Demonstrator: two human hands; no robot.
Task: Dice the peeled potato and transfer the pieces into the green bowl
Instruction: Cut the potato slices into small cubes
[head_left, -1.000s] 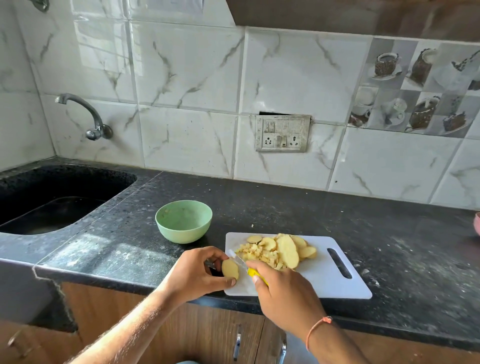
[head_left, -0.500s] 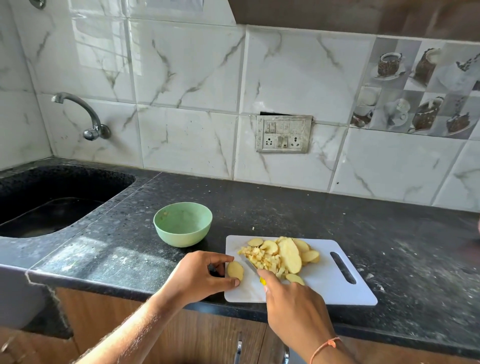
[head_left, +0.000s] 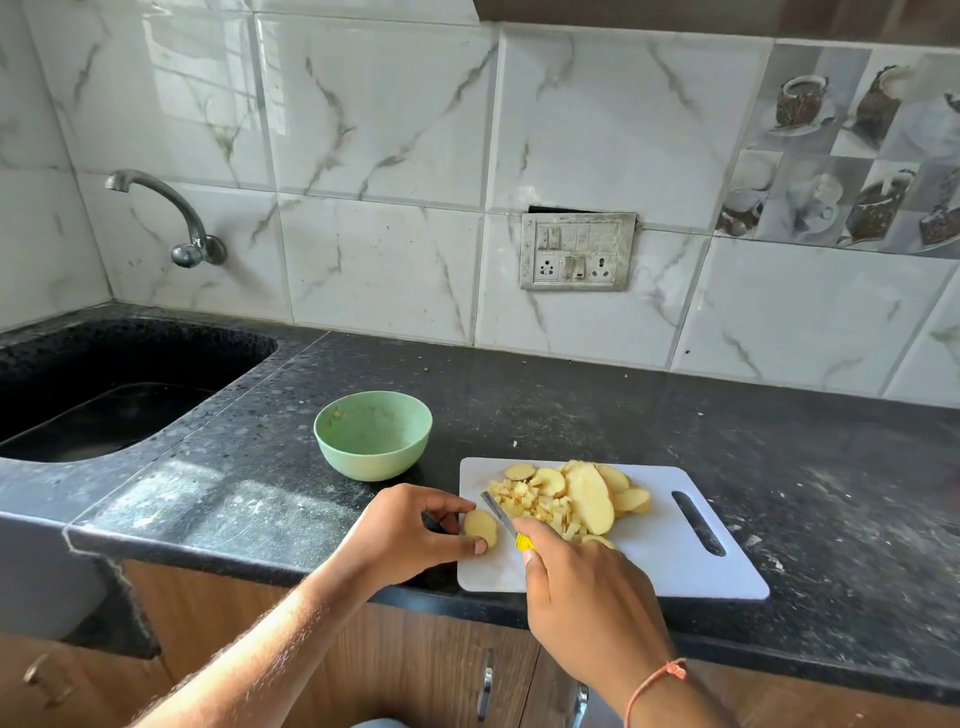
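Black speckled worktop (head_left: 597, 410), scanning left to right. Sink (head_left: 104, 410) sunk into far left, metal tap (head_left: 176, 223) on the tiled wall above it. Green bowl (head_left: 373, 434) stands upright on the worktop, just left of the white cutting board (head_left: 675, 561), not touching it (inside shows only some residue, no pieces that I can make out).

Left hand (head_left: 400, 535) sits at the board's left edge, thumb and fingertips pinching a single potato slice (head_left: 480, 527) that lies flat on the board. Grip closed on that slice.

Right hand (head_left: 582, 587) comes in from below, fingers curled round the yellow handle of a knife (head_left: 501, 514). Grip closed on the knife. Blade points up-left, lying between the held slice and the pile, tip near the diced pieces; whether the edge touches the board I cannot tell.

Diced potato pieces (head_left: 524, 501) are heaped mid-board, with uncut slices (head_left: 589, 496) stacked just right of them, overlapping. Board's handle slot is at its right end. Orange thread band (head_left: 654, 680) on the right wrist. Switch plate (head_left: 576, 252) on the wall tiles behind the board.
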